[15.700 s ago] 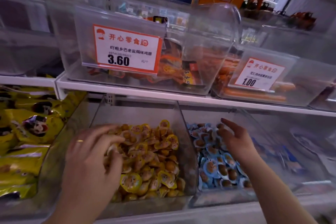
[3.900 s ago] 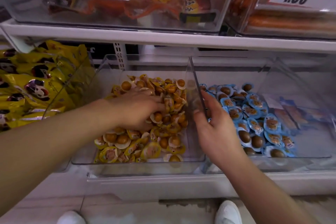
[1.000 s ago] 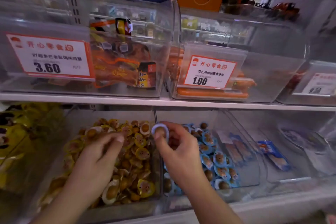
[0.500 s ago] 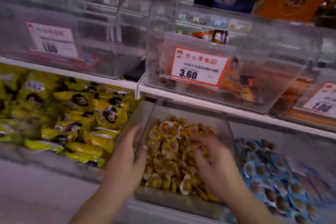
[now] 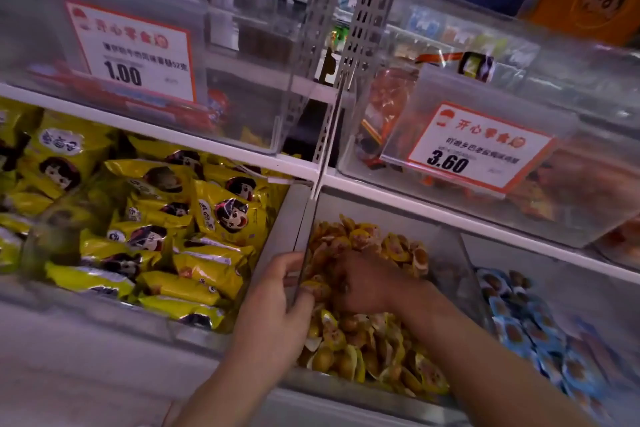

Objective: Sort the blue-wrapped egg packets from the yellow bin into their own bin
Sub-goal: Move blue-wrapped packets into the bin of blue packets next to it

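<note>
Forearms come up from the near edge of the lower shelf, both heading for the same bin. The left hand [image 5: 277,308] sits at the left wall of the clear plastic bin of yellow-wrapped egg packets [image 5: 304,253], thumb and fingers curled over that thin wall's top edge, pinching it; my read is that it steadies the bin while the other hand digs. The right hand [image 5: 363,284] is down in the heap of yellow packets [image 5: 363,354], knuckles up, fingers buried among the wrappers, so whether it has closed on a packet or is just raking through, I cannot tell. No blue wrapper shows in that pile from here, so it looks like a search for a stray one. Just to the right, across the shared clear wall, the neighbouring clear bin [image 5: 561,291] holds the blue-wrapped egg packets [image 5: 530,333], spread along its near-right part, neither hand near them. To the left of the yellow bin lies a stack of yellow snack bags with cartoon faces [image 5: 166,229], untouched. Further back, on the upper shelf, clear bins carry an orange-bordered price card reading 1.00 [image 5: 131,52] on the left and another reading 3.60 [image 5: 478,149] on the right, with orange-red packs behind it.
</note>
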